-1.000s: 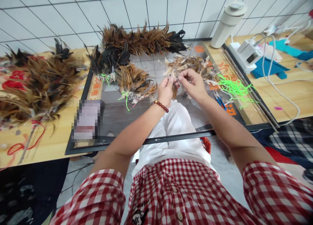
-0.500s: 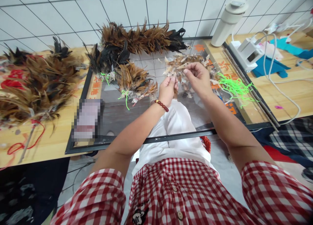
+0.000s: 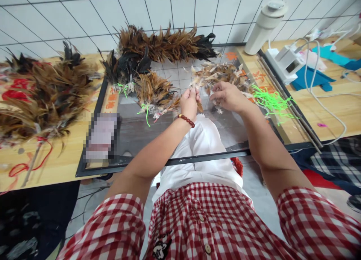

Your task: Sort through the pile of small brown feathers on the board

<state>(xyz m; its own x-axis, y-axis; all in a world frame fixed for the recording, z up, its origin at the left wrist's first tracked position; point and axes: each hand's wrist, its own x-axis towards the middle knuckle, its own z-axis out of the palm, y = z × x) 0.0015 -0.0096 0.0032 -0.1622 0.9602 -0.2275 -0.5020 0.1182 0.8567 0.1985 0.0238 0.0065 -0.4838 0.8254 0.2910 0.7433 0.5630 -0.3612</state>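
Note:
My left hand (image 3: pixel 189 102), with a bead bracelet at the wrist, is closed around a small bunch of pale brown feathers (image 3: pixel 197 87) held upright over the glass panel (image 3: pixel 141 132). My right hand (image 3: pixel 227 97) lies lower and to the right, fingers curled at the edge of a loose pile of light feathers (image 3: pixel 222 72) on the glass. Whether it pinches a feather there is hidden by the fingers.
Tied brown and black feather bundles (image 3: pixel 158 90) lie on the glass, and a long feather duster (image 3: pixel 166 45) rests at the back. More feathers (image 3: pixel 42 98) cover the wooden table at left. Green strings (image 3: pixel 270 102), a white flask (image 3: pixel 263 25) and a white device (image 3: pixel 284 62) with cables sit at right.
My right hand has dropped from beside the left hand's bunch down to the loose feather pile. The left hand has stayed in place, holding its bunch.

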